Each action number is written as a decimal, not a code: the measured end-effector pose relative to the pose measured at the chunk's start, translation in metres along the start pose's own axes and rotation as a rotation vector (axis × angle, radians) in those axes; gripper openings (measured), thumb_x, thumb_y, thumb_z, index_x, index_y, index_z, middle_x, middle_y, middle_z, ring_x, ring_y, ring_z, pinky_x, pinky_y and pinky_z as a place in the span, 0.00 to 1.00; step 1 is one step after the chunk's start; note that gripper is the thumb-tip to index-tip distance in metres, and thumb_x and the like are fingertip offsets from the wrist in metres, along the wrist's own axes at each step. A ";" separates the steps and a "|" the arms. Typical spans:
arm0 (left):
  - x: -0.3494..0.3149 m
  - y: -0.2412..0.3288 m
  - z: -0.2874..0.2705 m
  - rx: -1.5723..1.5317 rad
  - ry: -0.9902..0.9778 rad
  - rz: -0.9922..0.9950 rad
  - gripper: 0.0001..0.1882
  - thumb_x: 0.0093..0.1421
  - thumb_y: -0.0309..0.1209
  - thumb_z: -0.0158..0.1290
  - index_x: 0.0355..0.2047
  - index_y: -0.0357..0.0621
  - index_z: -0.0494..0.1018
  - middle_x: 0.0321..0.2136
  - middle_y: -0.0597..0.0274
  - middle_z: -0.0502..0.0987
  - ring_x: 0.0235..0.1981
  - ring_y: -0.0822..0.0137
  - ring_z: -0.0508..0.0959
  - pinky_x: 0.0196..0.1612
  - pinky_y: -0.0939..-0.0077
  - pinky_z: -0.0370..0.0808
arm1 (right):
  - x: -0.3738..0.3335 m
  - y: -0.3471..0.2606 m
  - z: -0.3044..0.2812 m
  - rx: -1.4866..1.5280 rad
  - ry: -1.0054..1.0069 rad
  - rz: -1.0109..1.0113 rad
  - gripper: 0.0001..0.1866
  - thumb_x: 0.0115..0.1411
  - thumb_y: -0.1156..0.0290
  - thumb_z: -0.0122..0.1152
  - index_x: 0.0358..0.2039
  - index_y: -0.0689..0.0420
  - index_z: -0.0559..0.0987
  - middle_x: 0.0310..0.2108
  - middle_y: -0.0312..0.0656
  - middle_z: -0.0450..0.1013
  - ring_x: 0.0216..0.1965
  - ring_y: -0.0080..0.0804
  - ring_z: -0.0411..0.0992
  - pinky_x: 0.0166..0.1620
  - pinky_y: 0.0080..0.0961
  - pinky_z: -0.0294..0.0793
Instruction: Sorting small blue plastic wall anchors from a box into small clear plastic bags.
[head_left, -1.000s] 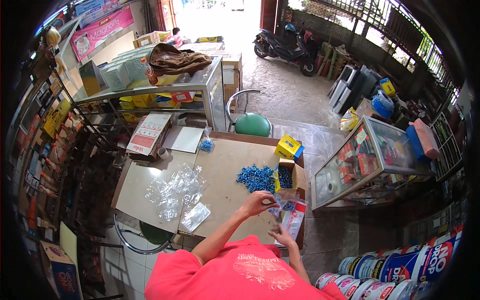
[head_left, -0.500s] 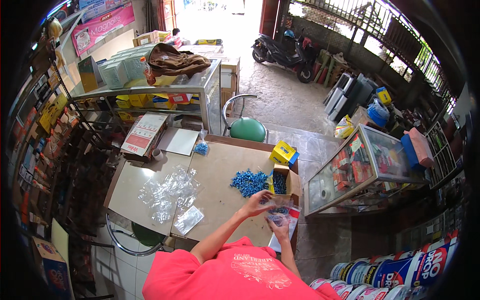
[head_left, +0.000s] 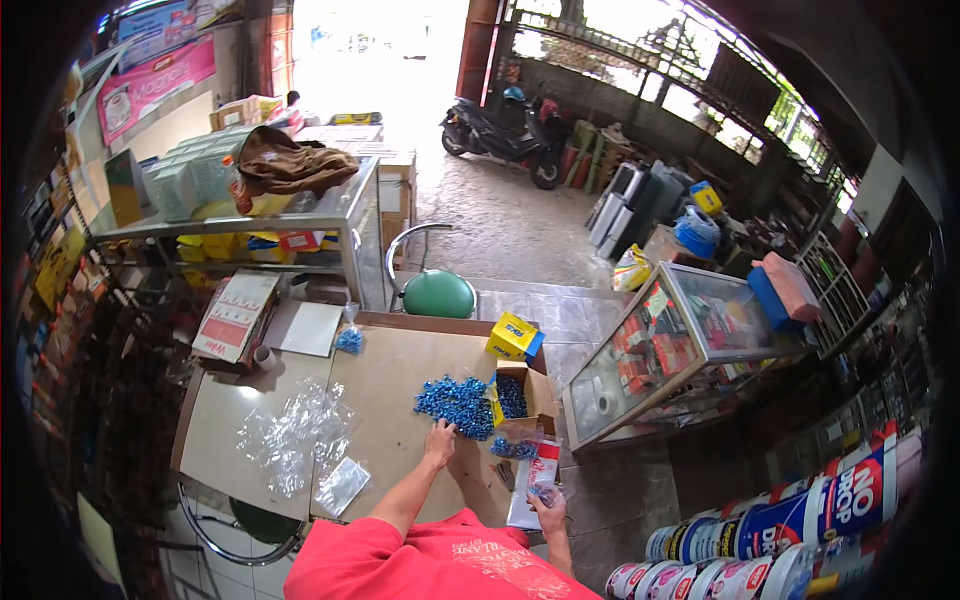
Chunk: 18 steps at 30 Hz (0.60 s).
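Note:
A heap of small shiny blue pieces [head_left: 455,402] lies on the brown tabletop [head_left: 385,375]; their exact kind is too small to tell. At the heap's near edge my left hand [head_left: 440,440] reaches down with its fingers drawn together, and I cannot make out whether pieces are between them. Nearer the table's right edge, my right hand [head_left: 548,508] grips a small clear plastic bag [head_left: 542,492]. Just beyond it lies a clear bag with blue pieces [head_left: 514,448]. More blue pieces fill an open cardboard box [head_left: 540,394] right of the heap.
Many empty clear bags [head_left: 295,435] spread over the table's left part, near a stack of flat bags [head_left: 342,486]. A small filled bag [head_left: 350,338] stands at the back. Beyond the box sits a yellow box [head_left: 512,338]. A glass case [head_left: 660,350] stands to the right.
My left hand has left the bag and moved to the blue heap. My right hand has drawn nearer to my body with a bag. The whole view has shifted rightward.

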<state>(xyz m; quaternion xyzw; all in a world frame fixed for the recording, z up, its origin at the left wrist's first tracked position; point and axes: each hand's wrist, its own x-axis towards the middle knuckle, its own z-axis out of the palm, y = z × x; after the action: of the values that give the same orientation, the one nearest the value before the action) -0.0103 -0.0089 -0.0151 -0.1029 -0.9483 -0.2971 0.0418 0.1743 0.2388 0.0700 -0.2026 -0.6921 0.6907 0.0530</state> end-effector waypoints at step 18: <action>0.006 -0.014 -0.009 0.025 -0.074 0.038 0.11 0.54 0.22 0.45 0.37 0.45 0.71 0.36 0.51 0.70 0.33 0.48 0.75 0.37 0.58 0.74 | -0.039 0.008 0.017 -0.008 0.078 -0.049 0.09 0.53 0.74 0.63 0.35 0.61 0.78 0.27 0.35 0.76 0.27 0.20 0.73 0.30 0.17 0.71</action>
<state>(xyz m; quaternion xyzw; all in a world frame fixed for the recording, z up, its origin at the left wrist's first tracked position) -0.0190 -0.0243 -0.0147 -0.1315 -0.9508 -0.2803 0.0136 0.2058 0.2084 0.0693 -0.2127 -0.6969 0.6781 0.0962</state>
